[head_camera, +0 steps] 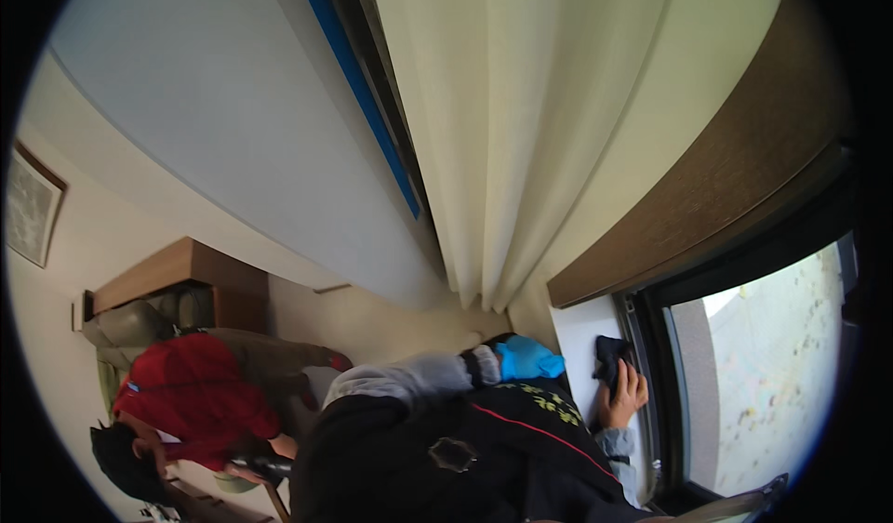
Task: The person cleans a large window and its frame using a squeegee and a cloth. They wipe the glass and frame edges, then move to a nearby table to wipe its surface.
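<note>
My right hand [623,396], bare and in a grey sleeve, grips a bunched black cloth [612,355]. It rests on the white window sill [589,335] beside the dark frame of the window [656,355]. My left hand [528,359] reaches across in front of my torso, its fingers hidden by a light-blue glove or cloth. Whether those fingers hold anything cannot be made out. Just beyond it hang the lower ends of a cream curtain [481,174]. A black garment [488,446] with a red line and yellow-green print covers my body.
To the left, a person in a red vest [188,383] bends over, holding a black object [268,466]. Behind them stands a wooden cabinet [230,286] near grey cushioned seating [132,324]. A large pale panel [230,118] and a brown wood panel [698,188] flank the curtain.
</note>
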Available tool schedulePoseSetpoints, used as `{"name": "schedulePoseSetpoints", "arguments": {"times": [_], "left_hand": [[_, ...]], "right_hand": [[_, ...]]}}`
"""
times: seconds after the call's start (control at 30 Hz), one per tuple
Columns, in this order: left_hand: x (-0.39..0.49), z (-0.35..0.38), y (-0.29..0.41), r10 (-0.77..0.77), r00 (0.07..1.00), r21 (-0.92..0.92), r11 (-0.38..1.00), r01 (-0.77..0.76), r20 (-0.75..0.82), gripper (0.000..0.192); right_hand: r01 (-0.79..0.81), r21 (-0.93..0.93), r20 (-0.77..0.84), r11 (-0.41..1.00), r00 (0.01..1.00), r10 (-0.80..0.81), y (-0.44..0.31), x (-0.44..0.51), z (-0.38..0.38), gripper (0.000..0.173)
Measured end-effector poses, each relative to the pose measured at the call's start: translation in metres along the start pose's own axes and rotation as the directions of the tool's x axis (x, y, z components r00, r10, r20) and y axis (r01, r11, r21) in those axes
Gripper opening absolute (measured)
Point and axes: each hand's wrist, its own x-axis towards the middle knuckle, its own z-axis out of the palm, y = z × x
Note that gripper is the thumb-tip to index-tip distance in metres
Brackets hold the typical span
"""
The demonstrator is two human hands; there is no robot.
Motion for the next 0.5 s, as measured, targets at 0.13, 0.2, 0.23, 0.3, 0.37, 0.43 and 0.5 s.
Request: {"name": "schedulePoseSetpoints", "arguments": {"times": [0.13, 0.2, 0.23, 0.3, 0.37, 0.43, 0.5], "left_hand": [[-0.037, -0.001, -0.012, -0.171, 0.984, -0.243, 0.958, 0.153, -0.053, 0.038], [-0.049, 0.005, -0.027, -0.048, 0.968, 0.116, 0.990, 0.079, -0.247, 0.030], [-0.064, 0.004, -0.032, -0.125, 0.961, 0.136, 0.977, 0.162, -0.247, 0.034], [-0.092, 0.010, -0.048, -0.099, 0.925, 0.124, 0.980, 0.154, -0.366, 0.039], [-0.121, 0.006, -0.064, -0.137, 0.897, 0.063, 0.982, 0.180, -0.420, 0.043], [-0.144, 0.018, -0.071, -0.131, 0.900, 0.164, 0.963, 0.216, -0.416, 0.043], [-0.152, 0.021, -0.077, -0.104, 0.901, 0.229, 0.949, 0.216, -0.420, 0.038]], "right_hand": [[0.162, 0.096, -0.079, 0.982, 0.985, -0.155, -0.024, 0.060, -0.015, 0.051], [0.189, 0.415, -0.207, 0.890, 0.972, -0.110, -0.051, 0.116, -0.037, 0.046], [0.263, 0.377, -0.341, 0.888, 0.931, -0.131, -0.071, 0.138, -0.064, 0.044], [0.347, 0.153, -0.646, 0.925, 0.744, -0.172, -0.106, 0.173, -0.124, 0.041], [0.454, 0.043, -0.913, 0.890, 0.379, -0.150, -0.147, 0.208, -0.175, 0.040], [0.651, 0.151, -0.929, 0.744, 0.350, -0.117, -0.170, 0.231, -0.214, 0.044], [0.725, 0.096, -0.944, 0.682, 0.283, -0.168, -0.184, 0.248, -0.210, 0.052]]}}
